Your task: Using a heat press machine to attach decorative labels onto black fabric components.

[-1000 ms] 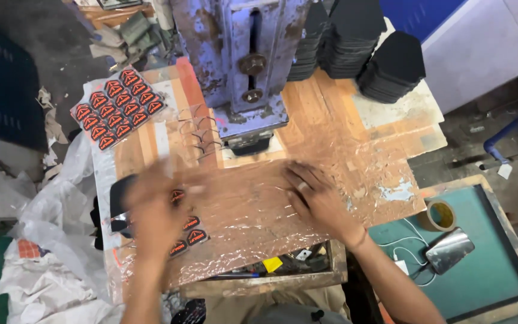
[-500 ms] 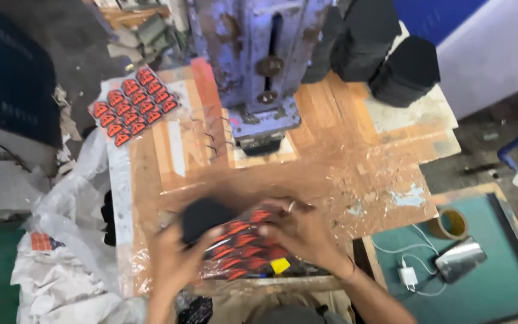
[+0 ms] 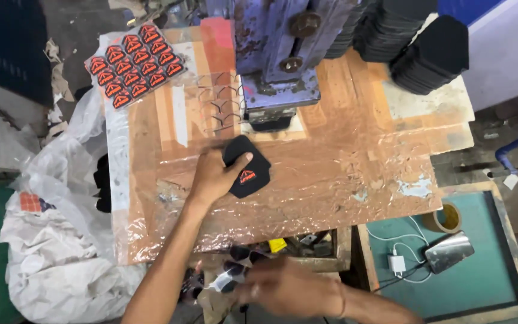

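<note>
Black patch (image 3: 246,166) with a red mark lies on the shiny wrapped table (image 3: 343,162), just below the blue machine (image 3: 277,54). Left hand (image 3: 214,177) presses on it, thumb across the top. Right hand (image 3: 286,288) is blurry down low, so I cannot tell its grip.

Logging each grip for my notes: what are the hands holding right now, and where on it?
Left hand grips the black hexagonal patch by its left edge. Right hand is blurred; cannot tell.

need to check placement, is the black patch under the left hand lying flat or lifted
Lying flat: the black patch rests logo-up on the foil-covered table, left hand pressing its edge.
</note>
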